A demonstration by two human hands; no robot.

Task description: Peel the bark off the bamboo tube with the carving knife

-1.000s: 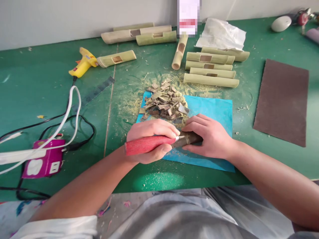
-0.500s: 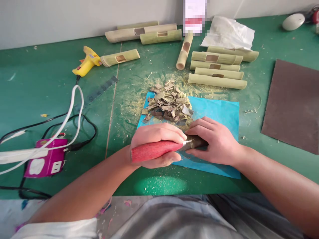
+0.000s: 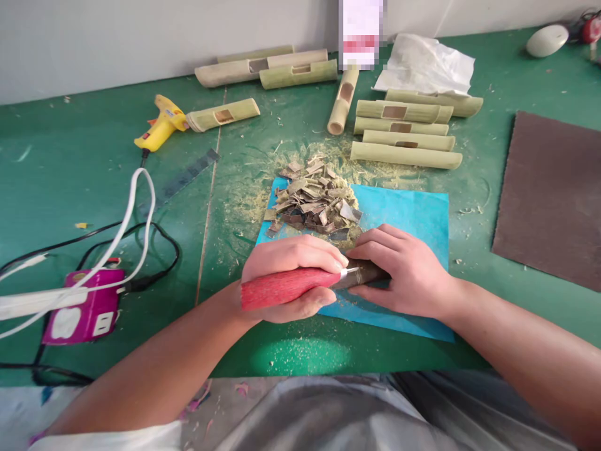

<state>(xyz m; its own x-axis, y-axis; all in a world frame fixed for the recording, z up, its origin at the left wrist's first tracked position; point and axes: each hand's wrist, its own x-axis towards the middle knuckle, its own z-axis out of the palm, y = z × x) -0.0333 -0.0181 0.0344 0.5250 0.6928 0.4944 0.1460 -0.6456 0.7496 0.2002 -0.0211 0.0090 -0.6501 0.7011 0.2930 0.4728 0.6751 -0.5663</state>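
My left hand [image 3: 293,260] is wrapped around the red wooden handle of a carving knife [image 3: 288,288]. Its short metal tip points right and meets a dark brown bamboo tube [image 3: 370,273]. From the other side, my right hand [image 3: 406,269] grips that tube, fingers over the top and thumb along the near side. Part of the tube is covered by both hands. Under them lies a blue sheet [image 3: 404,207], and just beyond is a heap of bamboo chips [image 3: 317,200] with pale dust around it.
Cut bamboo tubes [image 3: 406,155] with rectangular openings lie at the back, some beside a white plastic bag [image 3: 427,66]. A yellow glue gun [image 3: 162,122], a purple power strip [image 3: 84,307] and loose cables occupy the left. A brown sheet [image 3: 551,200] lies right.
The camera view has shifted slightly. Both hands keep their grips, and the knife tip stays at nearly the same place on the bamboo tube.
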